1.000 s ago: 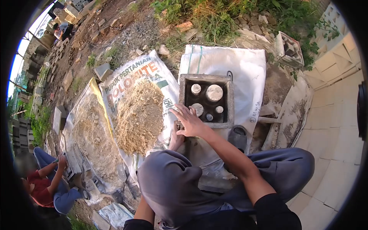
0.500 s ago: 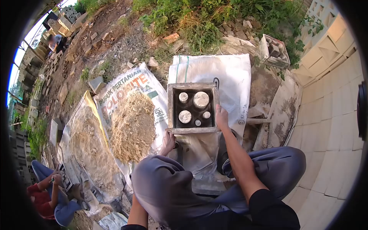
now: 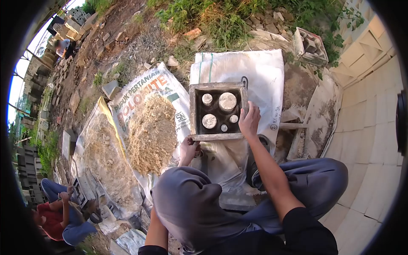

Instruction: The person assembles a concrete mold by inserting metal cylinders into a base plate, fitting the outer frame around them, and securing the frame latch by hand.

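Observation:
A square grey box-shaped mould [image 3: 219,137] lies in front of me on a white woven sack [image 3: 265,80]. Inside its dark cavity stand several round pegs of different sizes with pale, dusty tops; the largest peg [image 3: 227,101] is at the upper right. My left hand [image 3: 188,151] is closed at the lower left corner, one finger on the rim and the others curled below it. At the right side is my right hand [image 3: 250,120], fingers apart, its thumb by the rim and its fingertips off the outer wall. A dark metal loop [image 3: 244,80] shows at the upper right corner.
Left of the mould, a sandy heap [image 3: 153,134] covers a printed sack [image 3: 142,85]. Another person [image 3: 55,216] sits at lower left, and a second person [image 3: 63,47] is farther off. A box of rubble [image 3: 310,46] lies upper right, near stacked pale blocks [image 3: 361,106].
My right hand has loosened from the right rim, its fingers now raised and spread. My left hand stays at the lower left corner. The whole view has shifted slightly.

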`<state>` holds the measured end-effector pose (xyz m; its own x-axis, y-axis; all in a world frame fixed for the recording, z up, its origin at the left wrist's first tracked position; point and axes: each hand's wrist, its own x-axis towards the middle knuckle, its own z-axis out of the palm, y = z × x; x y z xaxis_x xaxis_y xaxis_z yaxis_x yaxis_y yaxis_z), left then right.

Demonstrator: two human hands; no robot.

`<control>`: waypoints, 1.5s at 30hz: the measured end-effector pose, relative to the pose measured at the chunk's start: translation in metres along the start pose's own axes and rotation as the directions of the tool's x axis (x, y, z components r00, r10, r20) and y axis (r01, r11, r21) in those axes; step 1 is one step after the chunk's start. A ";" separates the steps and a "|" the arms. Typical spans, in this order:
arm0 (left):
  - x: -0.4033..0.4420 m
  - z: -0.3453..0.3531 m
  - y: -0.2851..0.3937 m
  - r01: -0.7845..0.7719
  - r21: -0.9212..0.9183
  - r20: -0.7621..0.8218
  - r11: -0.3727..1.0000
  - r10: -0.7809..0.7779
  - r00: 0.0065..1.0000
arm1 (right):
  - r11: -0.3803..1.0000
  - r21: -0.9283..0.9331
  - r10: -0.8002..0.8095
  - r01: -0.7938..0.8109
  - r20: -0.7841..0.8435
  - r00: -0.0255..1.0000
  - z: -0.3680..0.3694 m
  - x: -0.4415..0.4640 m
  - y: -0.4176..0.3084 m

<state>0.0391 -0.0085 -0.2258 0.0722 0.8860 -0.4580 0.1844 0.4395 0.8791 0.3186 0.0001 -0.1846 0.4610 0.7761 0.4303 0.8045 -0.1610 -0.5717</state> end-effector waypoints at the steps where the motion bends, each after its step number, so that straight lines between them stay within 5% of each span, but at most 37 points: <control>1: -0.003 0.001 0.008 -0.063 0.289 -0.079 0.955 0.090 0.993 | 0.988 -0.152 -0.038 0.030 -0.049 0.998 -0.006 0.001 -0.009; 2: -0.003 0.002 0.001 -0.067 0.293 -0.077 0.954 0.093 0.993 | 0.988 -0.152 -0.035 0.027 -0.054 0.998 -0.006 -0.001 -0.017; 4: -0.008 0.007 0.000 -0.318 0.613 -0.141 0.723 0.496 0.857 | 0.935 0.210 -0.296 0.284 0.026 0.955 0.001 -0.007 -0.043; 6: 0.000 0.010 -0.007 -0.263 0.566 -0.165 0.781 0.420 0.892 | 0.824 0.428 -0.510 0.371 0.275 0.815 -0.003 -0.017 -0.082; 7: 0.002 0.014 -0.010 -0.075 0.194 -0.167 0.978 0.109 0.980 | 0.812 0.406 -0.558 0.419 0.329 0.762 0.003 -0.027 -0.088; 8: 0.004 0.015 -0.014 0.176 -0.188 -0.042 0.966 -0.186 0.982 | 0.795 0.386 -0.599 0.468 0.380 0.705 0.012 -0.037 -0.087; 9: 0.008 0.011 -0.020 0.201 -0.375 0.171 0.905 -0.146 0.974 | 0.809 0.315 -0.588 0.496 0.424 0.689 0.018 -0.044 -0.081; 10: 0.004 0.005 -0.017 0.197 -0.369 0.165 0.908 -0.145 0.976 | 0.808 0.322 -0.589 0.493 0.418 0.692 0.020 -0.044 -0.081; 12: 0.000 -0.009 -0.024 0.484 -0.729 0.498 0.484 -0.110 0.860 | 0.815 0.240 -0.576 0.528 0.436 0.691 0.024 -0.044 -0.084; 14: 0.005 -0.013 -0.032 0.526 -0.713 0.560 0.462 -0.076 0.825 | 0.830 0.226 -0.554 0.510 0.443 0.705 0.023 -0.045 -0.088; 16: 0.009 0.000 -0.047 0.250 -0.586 0.242 0.770 -0.128 0.962 | 0.776 0.179 -0.608 0.605 0.470 0.640 0.020 -0.045 -0.086; 17: 0.021 -0.011 -0.063 0.192 -0.340 0.271 0.921 -0.099 0.957 | 0.773 0.136 -0.600 0.620 0.475 0.644 0.025 -0.048 -0.085; 18: 0.014 -0.010 -0.050 0.190 -0.337 0.274 0.922 -0.097 0.957 | 0.774 0.133 -0.599 0.619 0.472 0.647 0.026 -0.048 -0.085; 19: 0.000 -0.009 -0.026 -0.145 0.112 0.052 0.983 0.140 0.989 | 0.776 0.124 -0.594 0.618 0.473 0.651 0.028 -0.049 -0.085; 20: -0.007 -0.008 -0.010 -0.341 0.579 -0.035 0.741 0.441 0.897 | 0.779 0.115 -0.587 0.616 0.476 0.654 0.028 -0.051 -0.085; 21: -0.003 -0.009 -0.010 -0.279 0.713 -0.077 0.643 0.468 0.881 | 0.781 0.115 -0.586 0.614 0.476 0.656 0.029 -0.053 -0.085; 24: 0.000 -0.018 -0.013 -0.274 0.634 -0.009 0.723 0.361 0.932 | 0.780 0.087 -0.576 0.619 0.486 0.657 0.030 -0.051 -0.085; 26: 0.006 -0.023 -0.019 -0.051 0.072 0.128 0.996 0.041 0.991 | 0.791 0.091 -0.555 0.605 0.521 0.648 0.029 -0.052 -0.087; 28: 0.009 -0.025 -0.030 0.163 -0.381 0.263 0.910 -0.062 0.963 | 0.792 0.091 -0.558 0.604 0.510 0.655 0.031 -0.053 -0.086; 30: 0.012 -0.028 -0.039 0.219 -0.505 0.312 0.835 -0.061 0.948 | 0.790 0.088 -0.560 0.607 0.507 0.655 0.031 -0.053 -0.086; 32: 0.018 -0.029 -0.047 0.175 -0.416 0.277 0.892 -0.058 0.959 | 0.788 0.092 -0.561 0.608 0.515 0.648 0.029 -0.052 -0.087; 34: 0.017 -0.031 -0.027 0.086 -0.075 0.188 0.994 -0.070 0.980 | 0.788 0.096 -0.560 0.608 0.523 0.643 0.028 -0.051 -0.086; 35: 0.016 -0.032 -0.015 0.016 0.285 0.095 0.958 -0.045 0.994 | 0.787 0.105 -0.574 0.608 0.487 0.658 0.030 -0.051 -0.085; 36: 0.012 -0.027 -0.004 0.019 0.285 0.092 0.958 -0.047 0.995 | 0.786 0.117 -0.587 0.607 0.450 0.673 0.032 -0.053 -0.086; 38: 0.003 -0.016 0.013 -0.241 0.788 0.081 0.567 0.293 0.953 | 0.788 0.121 -0.585 0.603 0.453 0.673 0.032 -0.055 -0.086; 40: 0.013 -0.024 0.005 -0.177 0.772 0.065 0.610 0.201 0.977 | 0.788 0.117 -0.585 0.604 0.446 0.678 0.033 -0.052 -0.088; 41: 0.024 -0.033 -0.009 -0.051 0.311 0.108 0.949 0.018 0.994 | 0.793 0.106 -0.570 0.600 0.478 0.668 0.032 -0.051 -0.088; 42: 0.024 -0.037 -0.005 0.177 -0.228 0.246 0.957 -0.119 0.962 | 0.799 0.096 -0.550 0.594 0.514 0.658 0.030 -0.052 -0.087; 45: 0.016 -0.045 -0.005 0.219 -0.290 0.315 0.932 -0.122 0.941 | 0.796 0.091 -0.550 0.599 0.524 0.650 0.029 -0.050 -0.087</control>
<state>-0.0050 0.0104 -0.2319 0.3543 0.7334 -0.5802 -0.0972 0.6460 0.7571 0.2145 -0.0069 -0.1770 -0.3386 0.9129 0.2277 0.8820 0.3923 -0.2610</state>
